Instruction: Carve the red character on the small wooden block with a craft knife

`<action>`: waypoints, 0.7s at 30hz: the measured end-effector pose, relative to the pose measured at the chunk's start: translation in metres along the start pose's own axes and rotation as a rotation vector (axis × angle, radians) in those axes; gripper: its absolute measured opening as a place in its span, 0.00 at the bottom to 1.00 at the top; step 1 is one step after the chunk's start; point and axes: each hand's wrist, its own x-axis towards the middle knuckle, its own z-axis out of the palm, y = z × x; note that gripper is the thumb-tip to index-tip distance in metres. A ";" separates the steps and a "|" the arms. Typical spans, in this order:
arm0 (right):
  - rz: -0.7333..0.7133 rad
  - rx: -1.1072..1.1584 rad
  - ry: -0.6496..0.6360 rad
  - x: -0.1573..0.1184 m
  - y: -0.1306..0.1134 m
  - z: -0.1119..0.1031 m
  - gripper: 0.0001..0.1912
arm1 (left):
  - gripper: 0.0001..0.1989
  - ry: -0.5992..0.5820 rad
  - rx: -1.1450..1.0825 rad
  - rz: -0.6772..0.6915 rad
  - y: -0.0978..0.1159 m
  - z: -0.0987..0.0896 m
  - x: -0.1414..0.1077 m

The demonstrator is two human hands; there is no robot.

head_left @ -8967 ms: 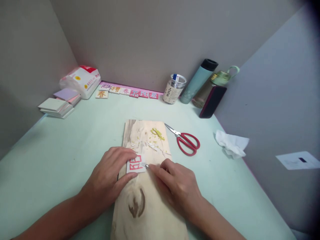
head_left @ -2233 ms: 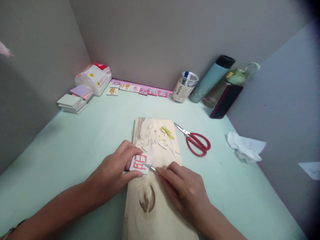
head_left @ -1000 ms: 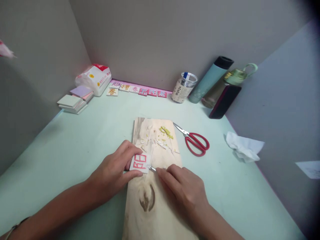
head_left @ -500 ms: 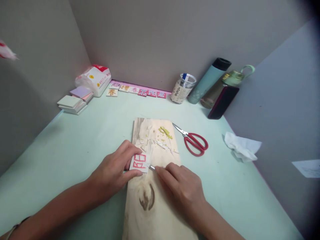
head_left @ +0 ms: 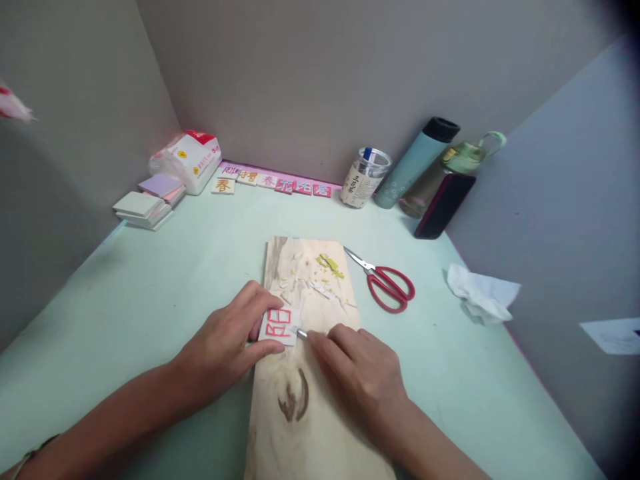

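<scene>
On a wooden board lies a small white square tile with a red outlined character. My left hand grips this tile by its edges, thumb on the near side and fingers on the far side. A slim metal carving knife is held in my right hand, its tip at the tile's right part. The fingers hide most of the handle. Yellow-green shavings and pale scraps litter the board's far end.
Red-handled scissors lie right of the board, with a crumpled tissue beyond. Along the back stand a tissue pack, lettered tiles, a clear cup, a teal bottle, a green-lidded bottle and a phone. Stacked blocks sit left.
The knife tip and my right hand have shifted slightly left, farther over the tile. My left hand keeps its hold. The whole view has moved a little.
</scene>
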 end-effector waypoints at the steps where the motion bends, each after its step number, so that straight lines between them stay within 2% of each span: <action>1: 0.031 0.035 -0.012 0.000 0.000 0.001 0.15 | 0.12 0.003 0.002 0.001 0.000 0.000 0.000; 5: 0.220 0.315 -0.104 -0.001 0.003 0.001 0.11 | 0.11 0.007 0.009 0.015 0.000 0.000 0.000; 8: 0.260 0.390 -0.136 -0.001 0.003 0.000 0.10 | 0.11 0.009 0.001 0.009 0.000 0.000 0.000; 10: 0.206 0.278 -0.128 -0.001 0.003 0.000 0.12 | 0.12 0.016 -0.005 0.010 0.000 0.001 0.000; 14: 0.009 -0.038 -0.138 -0.001 0.000 0.002 0.18 | 0.12 0.020 -0.006 0.027 -0.002 0.001 0.000; 21: -0.052 -0.045 -0.261 0.002 -0.004 0.002 0.25 | 0.12 0.017 0.017 0.049 -0.004 0.003 -0.001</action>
